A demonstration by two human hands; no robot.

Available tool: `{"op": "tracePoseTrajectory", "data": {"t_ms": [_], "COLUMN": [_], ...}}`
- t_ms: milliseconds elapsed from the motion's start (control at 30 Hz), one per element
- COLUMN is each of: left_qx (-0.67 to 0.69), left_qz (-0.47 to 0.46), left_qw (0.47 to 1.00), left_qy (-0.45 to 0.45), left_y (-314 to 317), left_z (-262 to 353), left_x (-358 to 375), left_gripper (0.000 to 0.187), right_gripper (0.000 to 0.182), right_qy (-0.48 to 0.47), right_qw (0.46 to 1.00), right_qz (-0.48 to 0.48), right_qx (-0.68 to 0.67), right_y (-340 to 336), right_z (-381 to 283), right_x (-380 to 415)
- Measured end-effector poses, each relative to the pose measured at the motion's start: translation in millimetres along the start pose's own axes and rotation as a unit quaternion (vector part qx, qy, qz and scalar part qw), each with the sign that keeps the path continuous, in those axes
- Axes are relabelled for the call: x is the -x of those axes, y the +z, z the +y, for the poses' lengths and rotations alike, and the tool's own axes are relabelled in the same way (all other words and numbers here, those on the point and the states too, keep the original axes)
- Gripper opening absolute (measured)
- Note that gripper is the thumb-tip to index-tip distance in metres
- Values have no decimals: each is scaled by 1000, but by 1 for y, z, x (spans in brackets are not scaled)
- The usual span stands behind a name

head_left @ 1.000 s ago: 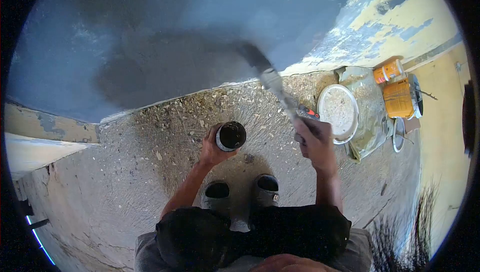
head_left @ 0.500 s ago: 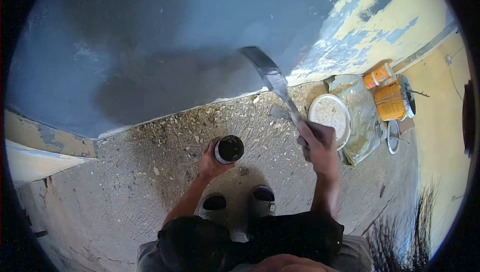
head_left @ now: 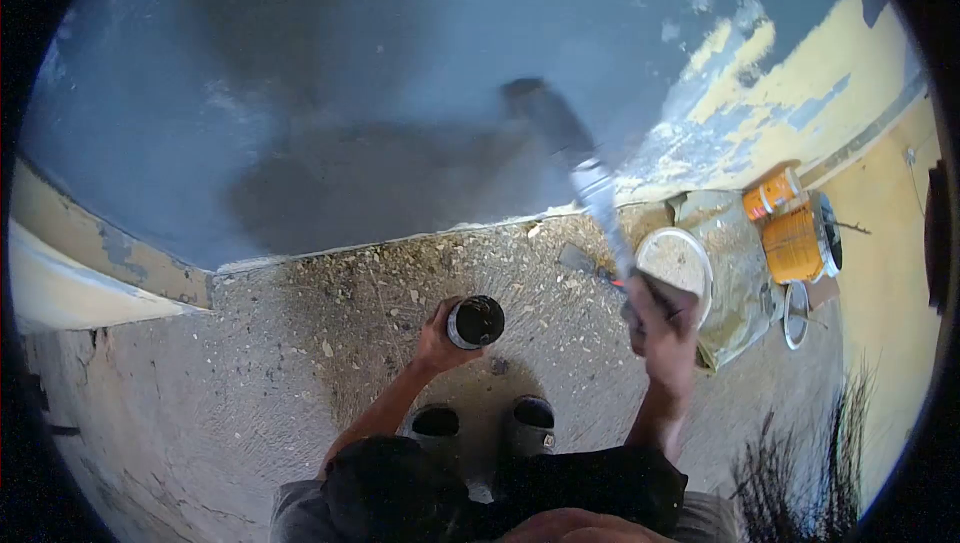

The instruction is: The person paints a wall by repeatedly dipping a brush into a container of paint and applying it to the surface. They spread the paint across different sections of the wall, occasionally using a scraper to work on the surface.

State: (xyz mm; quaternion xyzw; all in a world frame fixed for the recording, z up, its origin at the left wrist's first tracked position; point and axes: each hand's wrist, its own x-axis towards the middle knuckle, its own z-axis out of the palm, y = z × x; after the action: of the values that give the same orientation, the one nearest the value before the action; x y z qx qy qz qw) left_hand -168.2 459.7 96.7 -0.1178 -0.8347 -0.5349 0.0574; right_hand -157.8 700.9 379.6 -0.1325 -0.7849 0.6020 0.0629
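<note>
My left hand [head_left: 437,341] is wrapped round a small round can [head_left: 476,322] with a dark inside, held above the floor. My right hand [head_left: 662,328] grips the handle of a long tool [head_left: 598,193] with a wide, dark, flat end, blurred by motion. That end is in front of the grey-blue wall [head_left: 400,43]; whether it touches the wall I cannot tell. On the floor beside the tool's handle lies a small flat scraper [head_left: 578,259].
Chips litter the floor [head_left: 250,373]. At the right are a white round lid or tub [head_left: 675,258], a crumpled sheet [head_left: 735,273], an orange bucket [head_left: 793,243], a smaller orange tub [head_left: 770,195] and a white ring-shaped item [head_left: 796,315]. Dark bristly twigs [head_left: 800,463] stand lower right.
The view has shifted, so the wall and floor items sit lower and further right. My right hand and the long tool have moved right and down in view, the tool now blurred.
</note>
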Motion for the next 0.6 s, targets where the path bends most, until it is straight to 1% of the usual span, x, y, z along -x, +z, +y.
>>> {"op": "tracePoseTrajectory", "data": {"t_ms": [33,67,133,167,233,300,333,367,433,467,533,567,600], "left_qx": [-1,14,25,6,-13,38,38,32,26,17,8,10,13], "left_qz": [9,-3,-13,-10,-6,-11,-6,-2,8,14,17,14,11], "left_qw": [1000,1000,999,1000,1000,999,999,999,1000,1000,1000,1000,1000], "left_qy": [1,-7,-14,-15,-18,-33,-31,-21,-9,-1,0,13,26], "left_y": [-1,-1,-5,-6,-6,-4,-5,-7,-11,-13,-16,-17,-17], "left_z": [0,-1,2,7,7,0,0,1,5,6,2,-4,-8], "left_x": [1,0,-2,-2,1,0,1,1,-1,-1,3,2,2], "left_gripper": [90,90,91,92,92,93,93,93,93,93,93,93,94], "right_gripper": [17,17,17,17,18,15,15,15,17,17,18,18,18], "right_qy": [-32,-39,-221,-223,-301,-315,-339,-344,-323,-327,-344,-342,-333], "right_qw": [998,998,969,969,944,941,936,934,928,927,930,931,934], "right_qz": [-52,-57,-86,-88,-110,-78,-50,-52,-75,-78,-76,-78,-53], "right_qx": [15,15,61,59,85,94,77,78,167,168,105,105,119], "right_y": [3,10,33,43,65,94,112,117,117,110,90,84,78], "right_z": [5,0,-17,-30,-56,-44,-21,4,44,44,29,10,-16], "right_x": [-3,-5,-6,-7,-9,-15,-23,-26,-21,-16,1,5,7]}}
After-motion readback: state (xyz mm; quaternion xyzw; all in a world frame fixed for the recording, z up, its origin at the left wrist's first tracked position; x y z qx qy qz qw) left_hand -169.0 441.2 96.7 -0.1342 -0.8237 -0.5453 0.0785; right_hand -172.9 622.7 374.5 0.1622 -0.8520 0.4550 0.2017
